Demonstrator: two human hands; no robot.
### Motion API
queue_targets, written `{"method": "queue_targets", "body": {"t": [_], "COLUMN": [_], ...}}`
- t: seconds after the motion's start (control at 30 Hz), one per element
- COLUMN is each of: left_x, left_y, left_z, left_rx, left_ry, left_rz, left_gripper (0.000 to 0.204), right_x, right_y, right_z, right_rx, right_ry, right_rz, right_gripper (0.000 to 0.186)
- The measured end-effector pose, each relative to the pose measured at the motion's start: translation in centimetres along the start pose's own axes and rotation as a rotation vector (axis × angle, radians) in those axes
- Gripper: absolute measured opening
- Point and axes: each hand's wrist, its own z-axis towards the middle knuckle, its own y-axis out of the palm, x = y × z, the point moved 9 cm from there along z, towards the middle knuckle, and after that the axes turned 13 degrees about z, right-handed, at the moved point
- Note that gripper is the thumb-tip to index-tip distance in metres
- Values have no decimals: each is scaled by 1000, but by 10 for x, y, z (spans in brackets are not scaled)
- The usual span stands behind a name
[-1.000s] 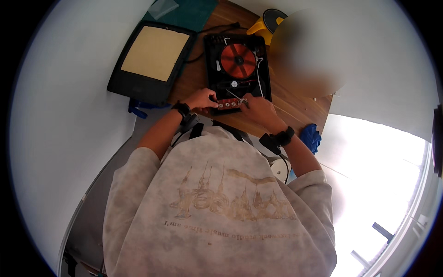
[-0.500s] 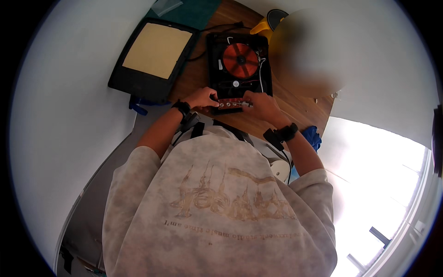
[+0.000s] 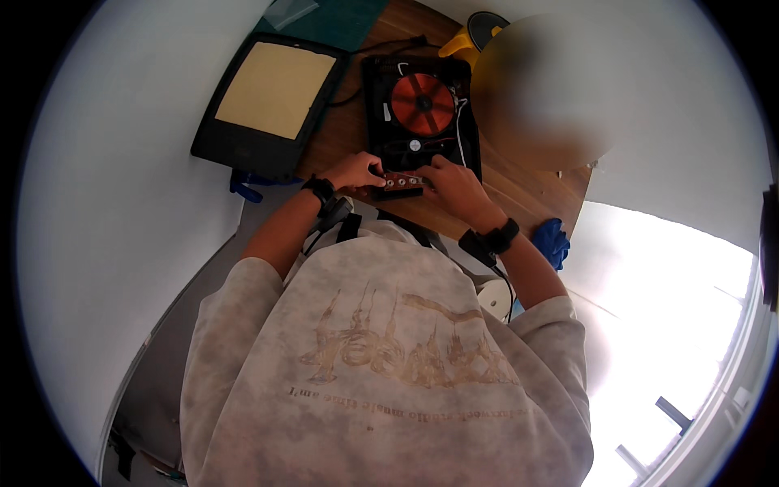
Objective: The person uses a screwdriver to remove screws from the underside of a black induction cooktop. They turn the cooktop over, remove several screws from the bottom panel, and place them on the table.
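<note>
An opened induction cooker [image 3: 376, 105] with a round copper-red coil [image 3: 423, 105] lies on the wooden table. Along its near edge sits a narrow reddish circuit board [image 3: 403, 180] with several pale round parts in a row. My left hand [image 3: 357, 172] pinches the left end of this board between thumb and fingers. At the board's right end my right hand [image 3: 456, 193] is closed, its fingertips bent down; what they grip is hidden behind the hand. A small white disc [image 3: 415, 146] and thin wires show between the coil and the board.
To the left lies a black cover panel [image 3: 243, 146] with a beige sheet [image 3: 277, 89] on it. A green mat [image 3: 345, 24] is at the back left, and a black cord [image 3: 398, 42] runs behind the cooker. Blue cloth [image 3: 552, 243] hangs near the table's right edge.
My right hand has shifted slightly, and the silvery piece seen by its fingers before no longer shows. More of the board's right part is visible. My left hand stays in place.
</note>
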Motion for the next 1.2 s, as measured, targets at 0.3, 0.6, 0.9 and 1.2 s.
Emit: {"method": "queue_targets", "body": {"t": [0.3, 0.6, 0.9, 1.2], "left_x": [0, -3, -6, -2], "left_y": [0, 3, 4, 1], "left_z": [-1, 2, 4, 1], "left_rx": [-5, -13, -10, -6], "left_ry": [-3, 0, 7, 19], "left_rz": [-3, -34, -26, -2], "left_gripper": [32, 30, 33, 35], "right_x": [-6, -8, -23, -48], "right_y": [6, 7, 4, -11], "right_z": [-3, -2, 8, 4], "right_rx": [4, -4, -34, 8], "right_ry": [-16, 12, -11, -97], "right_rz": [27, 41, -85, 99], "right_gripper": [32, 29, 32, 34]}}
